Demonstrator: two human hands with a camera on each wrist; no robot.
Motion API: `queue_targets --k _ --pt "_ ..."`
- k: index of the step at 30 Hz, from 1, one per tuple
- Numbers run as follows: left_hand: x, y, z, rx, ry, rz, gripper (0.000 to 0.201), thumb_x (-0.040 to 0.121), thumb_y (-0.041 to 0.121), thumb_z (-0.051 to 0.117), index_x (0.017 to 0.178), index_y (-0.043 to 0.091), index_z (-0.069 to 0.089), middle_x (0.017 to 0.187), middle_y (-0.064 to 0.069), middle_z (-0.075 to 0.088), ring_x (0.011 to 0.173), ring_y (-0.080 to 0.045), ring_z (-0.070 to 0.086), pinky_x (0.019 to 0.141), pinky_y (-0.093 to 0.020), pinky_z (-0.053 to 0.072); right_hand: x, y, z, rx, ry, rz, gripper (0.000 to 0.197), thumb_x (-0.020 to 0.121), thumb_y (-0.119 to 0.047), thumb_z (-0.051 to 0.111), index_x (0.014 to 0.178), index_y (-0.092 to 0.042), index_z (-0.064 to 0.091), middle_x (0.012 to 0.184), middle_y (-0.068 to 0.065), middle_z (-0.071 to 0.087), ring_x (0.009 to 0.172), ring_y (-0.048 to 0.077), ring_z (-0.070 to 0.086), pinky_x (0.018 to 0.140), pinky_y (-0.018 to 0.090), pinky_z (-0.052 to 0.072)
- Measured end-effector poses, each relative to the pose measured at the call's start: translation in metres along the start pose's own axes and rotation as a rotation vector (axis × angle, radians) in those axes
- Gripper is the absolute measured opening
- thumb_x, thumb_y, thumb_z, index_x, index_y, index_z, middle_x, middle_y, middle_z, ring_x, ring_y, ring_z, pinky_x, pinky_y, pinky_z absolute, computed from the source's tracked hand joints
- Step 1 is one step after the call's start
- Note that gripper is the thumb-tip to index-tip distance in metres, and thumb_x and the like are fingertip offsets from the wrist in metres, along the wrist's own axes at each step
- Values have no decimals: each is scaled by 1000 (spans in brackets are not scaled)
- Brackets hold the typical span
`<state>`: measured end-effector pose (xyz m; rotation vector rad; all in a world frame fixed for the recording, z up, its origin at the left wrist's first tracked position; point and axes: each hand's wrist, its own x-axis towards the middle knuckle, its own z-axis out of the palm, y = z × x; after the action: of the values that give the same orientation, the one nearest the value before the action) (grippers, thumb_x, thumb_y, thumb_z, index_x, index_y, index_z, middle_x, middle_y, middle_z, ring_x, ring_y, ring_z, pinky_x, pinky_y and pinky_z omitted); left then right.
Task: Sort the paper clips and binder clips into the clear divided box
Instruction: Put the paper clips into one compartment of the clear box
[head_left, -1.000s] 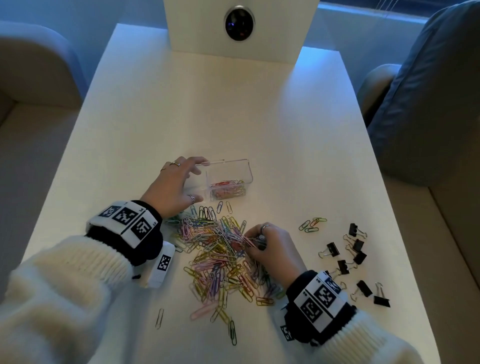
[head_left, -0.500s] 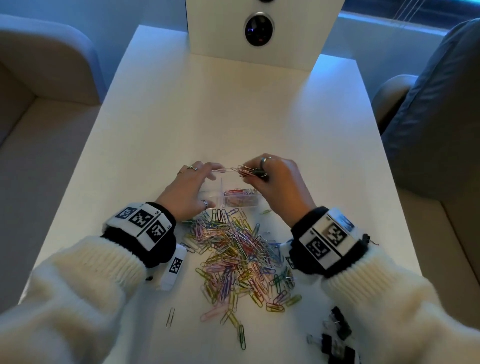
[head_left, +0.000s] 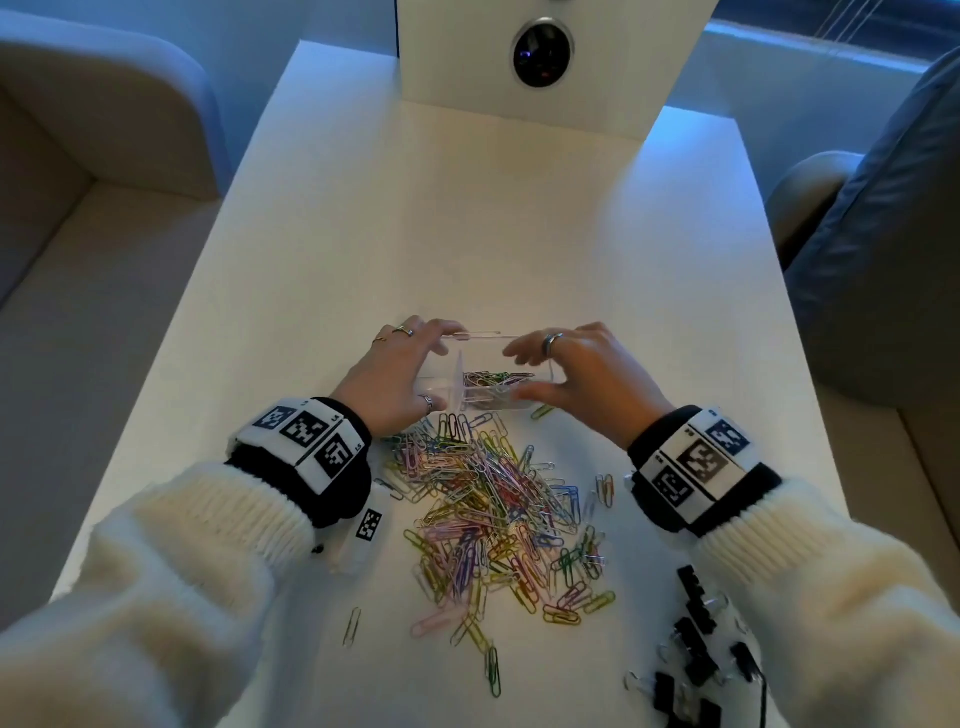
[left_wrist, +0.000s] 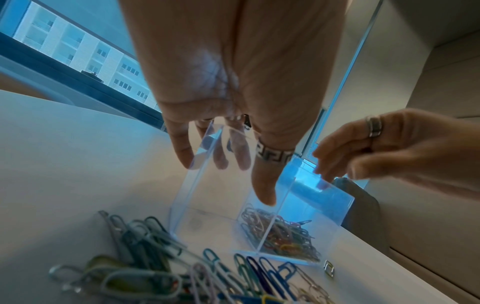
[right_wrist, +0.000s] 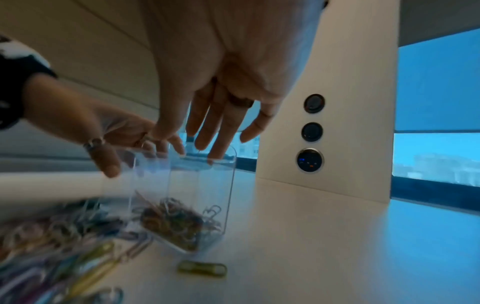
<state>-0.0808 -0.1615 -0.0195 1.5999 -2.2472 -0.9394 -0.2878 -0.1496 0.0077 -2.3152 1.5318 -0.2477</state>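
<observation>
1. Looking down in the head view, the clear divided box stands on the white table, just beyond the loose pile of paper clips.
2. The left hand grips the box's left end, fingers over the far rim and thumb against the near wall.
3. The right hand sits at the box's right end with fingers spread and relaxed above the right compartment, thumb at the near wall; it holds nothing.
4. The right compartment contains coloured paper clips; the left compartment shows none.
5. Black binder clips lie at the near right, well apart from the box.
6. In the left wrist view, the left hand has its fingers curled over the box wall and the thumb on the divider side.
7. Paper clips fill the floor of 1 compartment.
8. In the right wrist view, the right hand has straight, slightly parted fingertips at the rim of the box; contact cannot be confirmed.
9. 1 green clip lies on the table just beside the box.
</observation>
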Motion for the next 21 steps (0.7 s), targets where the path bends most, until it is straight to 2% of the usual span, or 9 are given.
queue_targets --k 2,3,6,8,10,13,16,19,21 --pt "0 1 1 1 3 -5 70 73 15 74 131 26 37 118 -4 50 111 -25 44 95 -37 36 2 -1 6 -232 -174 -20 46 83 -42 60 126 -27 51 122 -11 61 107 8 57 102 32 23" --pt "0 1 1 2 5 -7 70 73 15 74 131 26 37 118 -4 50 111 -25 44 95 -37 36 4 -3 12 -309 -226 -39 46 84 -41 58 128 -29 48 124 -12 60 109 8 56 103 33 20" --pt "0 1 2 6 4 -11 70 72 14 74 131 26 37 117 -4 49 111 -26 44 96 -38 36 15 -12 24 -384 -304 -50 36 90 -36 52 125 -28 51 121 -11 61 104 10 58 104 39 20" --pt "1 0 2 7 -3 -12 71 71 15 75 131 27 38 116 -3 48 111 -26 44 96 -40 38 21 -15 21 -368 -336 2 34 93 -41 40 116 -24 57 113 -9 63 98 14 58 100 38 25" --pt "1 -1 2 -1 -5 -16 71 71 15 75 130 28 38 115 -2 47 111 -25 44 96 -41 39 23 -15 15 -330 -345 39 37 92 -41 34 109 -23 61 108 -9 64 99 13 57 98 36 28" --pt "1 -3 3 -4 8 -16 71 72 15 75 130 28 37 111 1 46 111 -25 43 95 -38 37 20 -11 7 -242 -278 16 25 90 -18 47 110 -27 60 110 -11 63 103 10 55 97 33 28" --pt "1 -4 5 5 17 -10 71 72 17 75 130 28 37 112 1 46 111 -24 43 94 -38 38 20 -16 12 -266 -336 50 21 88 -18 46 102 -22 62 100 -7 65 100 14 56 95 35 29" --pt "1 -4 4 10 20 -13 71 72 17 75 130 29 37 117 -1 47 112 -23 42 95 -40 39 26 -22 26 -332 -358 123 11 86 -16 45 85 -16 56 89 -3 58 98 20 55 89 40 30" --pt "1 -4 4 13 28 -10 71 72 17 75 131 29 36 118 -3 47 112 -24 42 95 -40 39 27 -22 29 -260 -308 145 19 87 -17 45 96 -19 62 97 -3 60 103 19 53 90 42 31"
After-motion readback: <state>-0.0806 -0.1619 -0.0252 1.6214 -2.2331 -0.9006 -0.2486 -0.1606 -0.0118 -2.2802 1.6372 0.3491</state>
